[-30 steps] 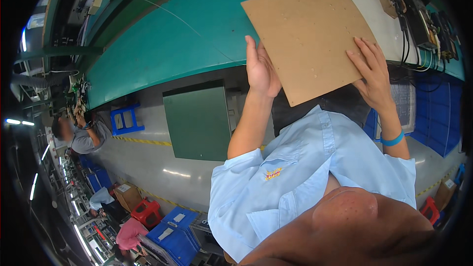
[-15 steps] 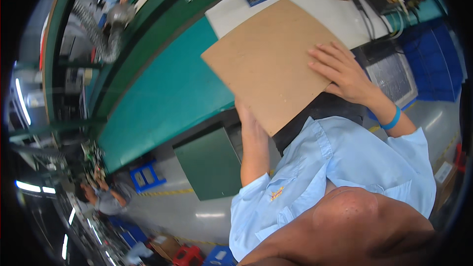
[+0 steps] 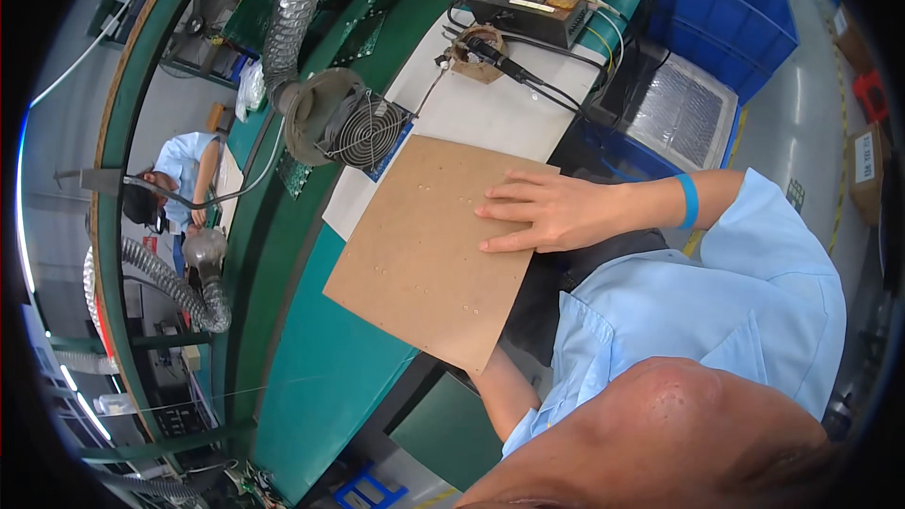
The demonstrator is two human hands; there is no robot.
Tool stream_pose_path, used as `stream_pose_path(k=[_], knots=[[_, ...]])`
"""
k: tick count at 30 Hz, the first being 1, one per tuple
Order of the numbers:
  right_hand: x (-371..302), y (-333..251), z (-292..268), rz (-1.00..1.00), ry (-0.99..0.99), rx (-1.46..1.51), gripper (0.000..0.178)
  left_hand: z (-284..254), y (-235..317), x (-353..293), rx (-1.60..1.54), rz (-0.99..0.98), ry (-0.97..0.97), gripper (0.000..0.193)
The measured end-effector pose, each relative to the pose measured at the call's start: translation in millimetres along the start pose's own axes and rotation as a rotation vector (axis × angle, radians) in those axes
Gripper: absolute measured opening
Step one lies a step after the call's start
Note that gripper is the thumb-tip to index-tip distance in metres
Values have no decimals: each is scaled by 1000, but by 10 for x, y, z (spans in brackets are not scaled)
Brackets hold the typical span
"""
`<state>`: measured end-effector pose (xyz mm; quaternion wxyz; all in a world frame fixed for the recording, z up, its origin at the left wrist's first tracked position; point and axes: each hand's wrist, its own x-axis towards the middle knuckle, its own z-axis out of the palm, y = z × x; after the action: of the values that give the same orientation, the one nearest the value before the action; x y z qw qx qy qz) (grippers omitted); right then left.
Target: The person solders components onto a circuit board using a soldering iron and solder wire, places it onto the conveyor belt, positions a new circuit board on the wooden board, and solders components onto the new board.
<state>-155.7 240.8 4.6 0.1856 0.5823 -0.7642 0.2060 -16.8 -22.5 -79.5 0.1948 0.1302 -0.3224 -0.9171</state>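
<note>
A flat, square brown board (image 3: 424, 245) with small marks on its face lies partly over the white sheet and the green bench edge. My right hand (image 3: 533, 212) lies flat on its right side, fingers spread over the top face. Only the wrist and forearm of my left hand (image 3: 495, 379) show, at the board's near corner; its fingers are hidden beneath the board. Just past the far edge stands a small fan with a round wire guard (image 3: 366, 130).
A green bench (image 3: 320, 372) carries a white sheet (image 3: 462, 118), a soldering iron (image 3: 500, 58) and a black soldering unit (image 3: 528, 5). A silver duct hood (image 3: 316, 113) hangs beside the fan. Blue bins (image 3: 721, 19) stand at the right. A co-worker (image 3: 184, 170) sits across.
My view has swung toward the right, so the board appears lower and further left. My right hand still rests on it, and less of my left forearm shows.
</note>
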Motion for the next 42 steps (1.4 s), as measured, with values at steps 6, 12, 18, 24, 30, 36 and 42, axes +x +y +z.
stream_pose_path(k=[6, 12, 18, 24, 30, 36, 42], knots=[[20, 20, 34, -58, 48, -45, 52, 17, -36, 30, -19, 61, -81, 56], [152, -83, -35, -101, 137, -79, 54, 122, 49, 25, -31, 98, -167, 56], [394, -271, -141, -100, 217, 164, 58, 372, 367, -3, -13, 157, -294, 52], [578, -518, -129, -39, 377, 519, 67, 858, 643, -126, 255, 381, -400, 50], [496, -724, -62, 161, 430, 908, 48, 1587, 761, -187, 917, 687, -247, 84], [277, -1056, 321, 374, 469, 1336, 34, 1865, 810, -350, 1797, 773, -417, 90], [107, -1215, 586, 576, 565, 1670, 46, 1826, 670, -223, 2012, 361, -499, 85]])
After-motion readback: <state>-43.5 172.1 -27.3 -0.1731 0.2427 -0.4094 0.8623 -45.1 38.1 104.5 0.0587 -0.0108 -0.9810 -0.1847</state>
